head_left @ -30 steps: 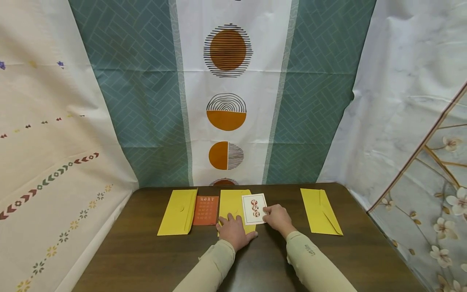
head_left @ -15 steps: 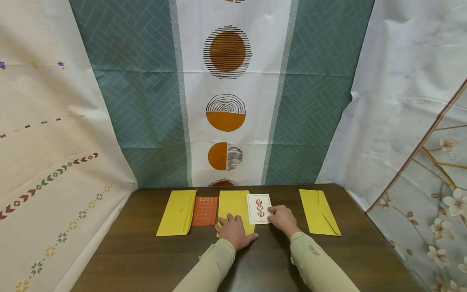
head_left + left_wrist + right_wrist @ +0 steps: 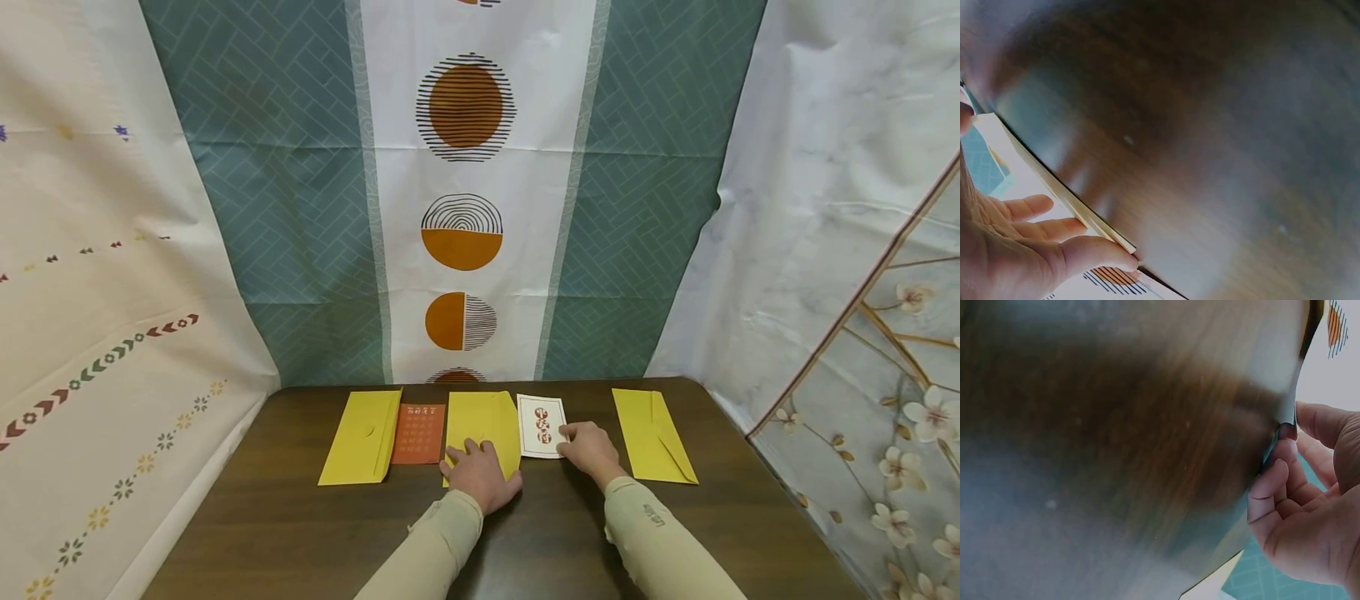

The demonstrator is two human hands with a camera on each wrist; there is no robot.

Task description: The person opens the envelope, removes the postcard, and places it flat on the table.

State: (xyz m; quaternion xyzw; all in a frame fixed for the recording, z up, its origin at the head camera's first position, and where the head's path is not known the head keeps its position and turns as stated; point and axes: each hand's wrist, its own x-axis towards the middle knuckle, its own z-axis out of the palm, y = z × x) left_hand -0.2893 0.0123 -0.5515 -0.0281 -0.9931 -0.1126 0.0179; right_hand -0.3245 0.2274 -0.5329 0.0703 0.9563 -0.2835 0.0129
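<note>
Steadily is how this step seems best done: one hand anchors, the other guides. Low in the middle of the head view, the left hand (image 3: 480, 481) has its fingers spread and relaxed, resting on the lower part of the middle yellow envelope (image 3: 471, 414) and curled around nothing. To its right in the frame, the right hand (image 3: 590, 450) has its fingers closed in a pinch on the right-hand edge of the white card (image 3: 542, 417) with red print. That card lies just beside the envelope's curved right edge; whether the two touch or overlap, I cannot tell.

For good control, the left fingers should press just enough to keep the envelope from sliding on the worktop (image 3: 285, 533), without creasing it. The right pinch looks well placed at the rim, away from most of the print; a light hold should suffice, since squeezing could bend the card. Keeping it flat and low would probably avoid snagging the envelope's edge. Leftward, the orange card (image 3: 418, 433) sits close by, so the left fingers should stay off it.
</note>
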